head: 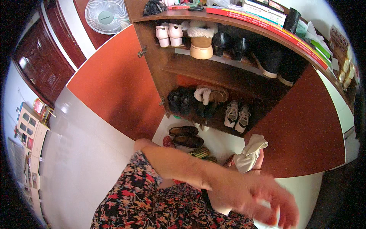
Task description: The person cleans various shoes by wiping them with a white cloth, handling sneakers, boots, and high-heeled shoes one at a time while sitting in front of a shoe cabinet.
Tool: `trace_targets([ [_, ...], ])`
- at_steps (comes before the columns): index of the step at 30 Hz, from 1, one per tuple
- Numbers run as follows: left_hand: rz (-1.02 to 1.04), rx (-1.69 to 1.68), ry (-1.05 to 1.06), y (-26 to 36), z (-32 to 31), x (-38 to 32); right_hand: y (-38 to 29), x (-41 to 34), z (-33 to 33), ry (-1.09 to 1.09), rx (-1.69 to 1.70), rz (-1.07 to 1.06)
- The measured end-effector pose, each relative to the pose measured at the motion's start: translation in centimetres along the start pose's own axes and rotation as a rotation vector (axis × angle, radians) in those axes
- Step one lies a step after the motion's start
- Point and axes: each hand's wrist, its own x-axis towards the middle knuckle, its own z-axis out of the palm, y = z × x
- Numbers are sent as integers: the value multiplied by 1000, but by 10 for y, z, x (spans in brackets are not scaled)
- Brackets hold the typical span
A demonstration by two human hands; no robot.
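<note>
My right hand (pixel 260 159), with a beaded bracelet at its wrist, holds a bunched off-white cloth (pixel 249 156) in front of the right cabinet door. My left forearm crosses over my lap, and my left hand (pixel 257 197) is at the lower right, blurred. Its fingers are apart and bent, with nothing visible in them. Before me stands a brown wooden shoe cabinet (pixel 200 67) with both doors swung wide. White-and-grey sneakers (pixel 237 117), a fur-lined brown slipper (pixel 217 94) and dark shoes (pixel 179 100) sit on its lower shelf.
The upper shelf holds pink heeled shoes (pixel 169 35), a fur-trimmed boot (pixel 201 40) and black footwear (pixel 228 44). Brown slippers (pixel 186 136) and striped slippers (pixel 200 152) lie on the floor. The orange left door (pixel 120 83) juts outward; the right door (pixel 300 137) flanks my hands. Boxes (pixel 264 14) crowd the cabinet top.
</note>
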Motion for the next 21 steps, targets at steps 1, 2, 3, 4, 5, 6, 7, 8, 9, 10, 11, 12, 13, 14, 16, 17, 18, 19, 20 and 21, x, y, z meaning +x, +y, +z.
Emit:
trace_targets([
  [1,-18,-116,-17,-2,10,2,-2,3,-9,60,-99,-53],
  [2,24,-121,-86,-9,16,4,3,10,-10,-39,-67,-26],
  [3,63,-128,-157,-17,22,7,9,16,-11,-63,-62,-11],
  [4,130,-185,-152,-21,23,4,9,15,-10,-48,-37,-23],
  [5,164,-216,-150,-21,23,3,9,14,-8,-34,-12,-34],
  [6,195,-242,-149,-22,22,2,9,12,-4,-45,-9,-44],
  [7,160,-243,-152,-21,21,1,8,12,-6,-42,-10,-44],
  [8,125,-241,-154,-21,20,-1,7,13,-9,-64,-1,-31],
  [9,108,-249,-159,-23,16,-2,5,12,-11,-77,6,-23],
  [10,94,-258,-162,-25,12,-3,4,11,-12,-68,5,-26],
  [11,94,-235,-255,-31,5,-2,3,10,-13,-9,-17,-45],
  [12,88,-219,-298,-31,4,-1,4,10,-11,40,-33,-61],
  [13,85,-205,-343,-32,4,0,3,10,-12,40,-30,-61],
  [14,105,-238,-290,-30,8,3,3,10,-14,44,-11,-63],
  [16,116,-253,-224,-27,20,5,6,11,-9,31,17,-52],
  [17,104,-299,-117,-27,27,6,6,11,-5,-12,17,-41],
  [18,101,-330,-60,-27,27,5,6,8,-3,-42,14,-29],
  [19,99,-359,-1,-26,28,3,7,7,0,-37,17,-24],
  [20,54,-379,-53,-22,24,3,9,7,4,-18,-16,-48],
  [21,32,-391,-75,-24,23,2,11,7,5,-1,-48,-70],
])
